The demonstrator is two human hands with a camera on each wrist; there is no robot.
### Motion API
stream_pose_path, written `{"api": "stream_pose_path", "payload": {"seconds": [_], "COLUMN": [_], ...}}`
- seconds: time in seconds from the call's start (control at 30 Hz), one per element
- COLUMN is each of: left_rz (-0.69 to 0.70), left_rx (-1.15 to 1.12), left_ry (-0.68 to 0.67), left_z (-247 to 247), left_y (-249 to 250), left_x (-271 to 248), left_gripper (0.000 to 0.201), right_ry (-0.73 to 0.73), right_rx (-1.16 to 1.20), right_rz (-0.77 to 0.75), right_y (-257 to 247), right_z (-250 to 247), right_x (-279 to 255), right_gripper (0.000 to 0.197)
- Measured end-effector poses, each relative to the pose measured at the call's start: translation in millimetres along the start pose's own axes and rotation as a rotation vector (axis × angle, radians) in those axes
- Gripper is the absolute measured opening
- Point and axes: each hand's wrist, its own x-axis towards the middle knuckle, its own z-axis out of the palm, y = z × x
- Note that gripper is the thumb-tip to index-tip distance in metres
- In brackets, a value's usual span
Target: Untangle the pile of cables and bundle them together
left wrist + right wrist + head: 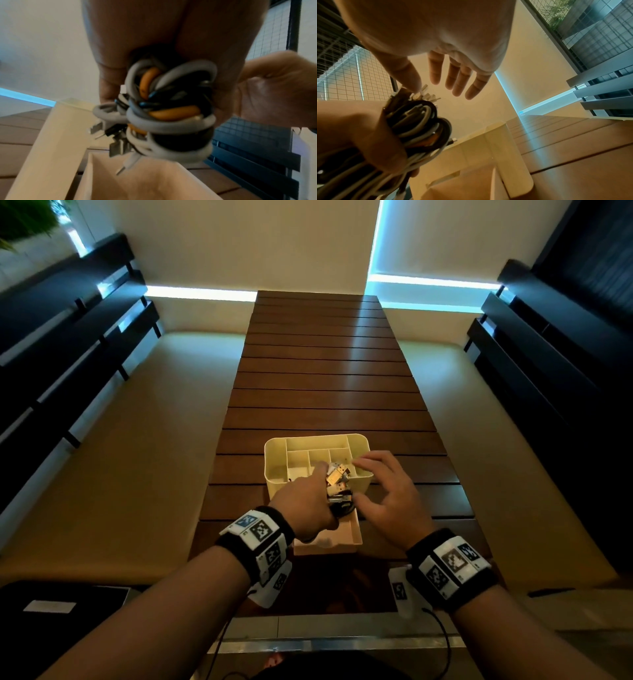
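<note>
Head view: your left hand (308, 503) grips the cables (337, 486) above the tray (342, 537); right hand (387, 498) fingers (435, 70) spread open.

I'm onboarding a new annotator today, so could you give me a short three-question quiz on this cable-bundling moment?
1. True or false: the left hand grips the coiled bundle of grey, black and orange cables.
2. Multiple choice: the right hand is (a) clenched on a plug, (b) open with fingers spread beside the bundle, (c) flat on the table.
3. Fill in: past the bundle, on the brown slatted wooden table, stands a cream plastic ______ with compartments.

Key: 1 true; 2 b; 3 organiser box.
</note>
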Motion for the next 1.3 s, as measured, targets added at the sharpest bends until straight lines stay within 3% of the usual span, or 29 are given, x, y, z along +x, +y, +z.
{"api": "stream_pose_path", "payload": {"seconds": [0.33, 0.57, 0.8, 0.9, 1.07, 1.3], "left_rz": [0.066, 0.11, 0.09, 0.018, -0.032, 0.044], "left_rx": [0.305, 0.43, 0.358, 0.238, -0.036, 0.109], "left_ry": [0.024, 0.022, -0.015, -0.053, -0.076, -0.026], "left_z": [33.6, 49.8, 57.1, 57.9, 69.5, 72.6], "left_y": [-11.6, -14.7, -18.9, -17.8, -19.3, -22.8], "left_x": [19.1, 31.0, 38.7, 45.9, 45.6, 40.1], "left_gripper": [0.069, 0.064, 0.064, 0.054, 0.059, 0.06], "right_ry": [-0.249, -0.256, -0.26, -0.266, -0.324, -0.357], "right_rx": [0.078, -0.018, -0.139, -0.178, -0.257, -0.303], "right_rz": [0.076, 0.152, 0.124, 0.141, 0.139, 0.159], "right_y": [17.3, 37.1, 35.7, 37.2, 35.0, 35.4], "right_z": [21.3, 35.1, 37.5, 37.7, 41.3, 44.3], "right_x": [-21.4, -29.4, -26.4, -20.1, -18.7, -22.6], "right_gripper": [0.059, 0.054, 0.045, 0.041, 0.038, 0.037]}}
